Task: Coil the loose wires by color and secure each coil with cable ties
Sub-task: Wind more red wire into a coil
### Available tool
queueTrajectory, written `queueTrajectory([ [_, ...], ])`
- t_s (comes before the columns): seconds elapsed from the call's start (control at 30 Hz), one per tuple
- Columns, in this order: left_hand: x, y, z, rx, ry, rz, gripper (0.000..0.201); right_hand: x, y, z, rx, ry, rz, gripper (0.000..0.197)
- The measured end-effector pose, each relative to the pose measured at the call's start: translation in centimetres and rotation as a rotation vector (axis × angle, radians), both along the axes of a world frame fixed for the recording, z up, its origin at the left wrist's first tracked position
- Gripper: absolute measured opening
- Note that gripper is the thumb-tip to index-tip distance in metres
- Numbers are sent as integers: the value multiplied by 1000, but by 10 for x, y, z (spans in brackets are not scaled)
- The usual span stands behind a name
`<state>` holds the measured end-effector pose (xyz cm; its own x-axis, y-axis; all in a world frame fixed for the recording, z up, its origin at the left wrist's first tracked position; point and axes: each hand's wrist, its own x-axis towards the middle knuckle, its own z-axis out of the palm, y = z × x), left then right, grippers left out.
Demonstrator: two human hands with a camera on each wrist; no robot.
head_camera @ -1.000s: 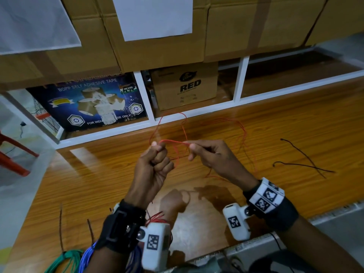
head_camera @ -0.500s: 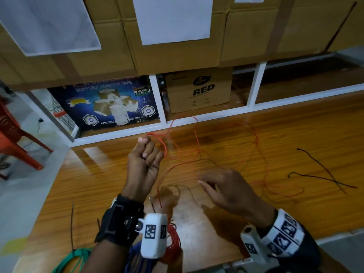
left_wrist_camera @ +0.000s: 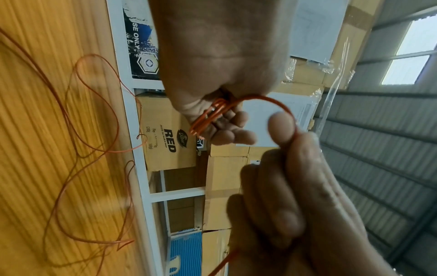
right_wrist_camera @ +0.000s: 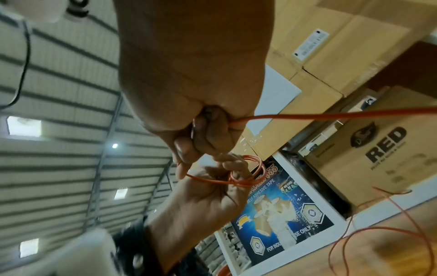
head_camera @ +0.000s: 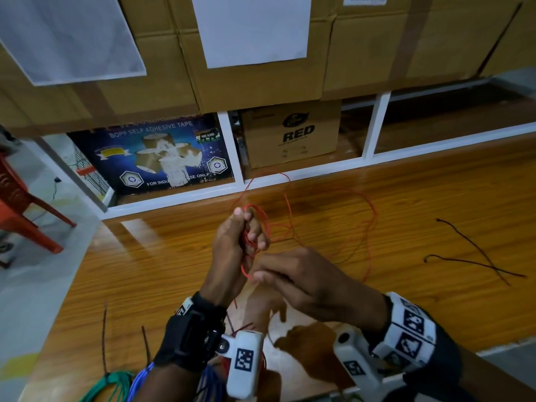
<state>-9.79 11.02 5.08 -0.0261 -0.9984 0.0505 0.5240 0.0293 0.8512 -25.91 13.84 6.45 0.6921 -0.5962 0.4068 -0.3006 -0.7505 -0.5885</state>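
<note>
A thin red wire (head_camera: 369,227) lies in loose bends on the wooden table (head_camera: 150,256), and part of it is looped over my left hand. My left hand (head_camera: 246,236) is raised above the table, its fingers curled round a few red loops (left_wrist_camera: 208,115). Just below and touching it, my right hand (head_camera: 266,274) pinches the same wire. In the right wrist view the right hand's fingers (right_wrist_camera: 208,134) hold the strand (right_wrist_camera: 331,116), which runs off to the right, and the loops (right_wrist_camera: 246,172) circle the left hand's fingers.
A black wire (head_camera: 478,258) lies loose at the right of the table. Green (head_camera: 113,384) and blue (head_camera: 139,380) coils sit at the near left edge beside two black cable ties (head_camera: 105,338). Cardboard boxes (head_camera: 290,134) fill the white shelf behind. A red chair (head_camera: 20,210) stands left.
My right hand, which was lower and apart from the left, has come back up to the left hand with the red wire. The left hand still holds its loops.
</note>
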Motion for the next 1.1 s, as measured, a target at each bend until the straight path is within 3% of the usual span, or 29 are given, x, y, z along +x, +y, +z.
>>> queueTrajectory([
  [0.17,-5,9,-6,-103,-157,-101,35,-10,-14,21,189,-217,-34,18],
  [0.3,-6,16,-6,-99,-239,-169,34,-26,-35,22,119,-218,-171,18],
  [0.43,-7,16,-9,-2,-35,-249,31,-26,-51,3,-24,-212,-296,17],
  [0.5,-10,15,-10,46,89,-265,32,-21,-48,-9,-1,-255,-345,21],
  [0.67,-14,17,-8,147,226,-225,35,-8,-27,-31,137,-230,-364,36],
  [0.9,-18,21,-13,223,324,-230,36,-12,-27,-33,365,-399,-318,29],
  [1.0,-17,21,-12,233,336,-219,33,-19,-31,-31,559,-445,-252,33],
  [1.1,-6,14,-12,208,440,-204,32,-35,-39,-33,674,-461,-217,35],
])
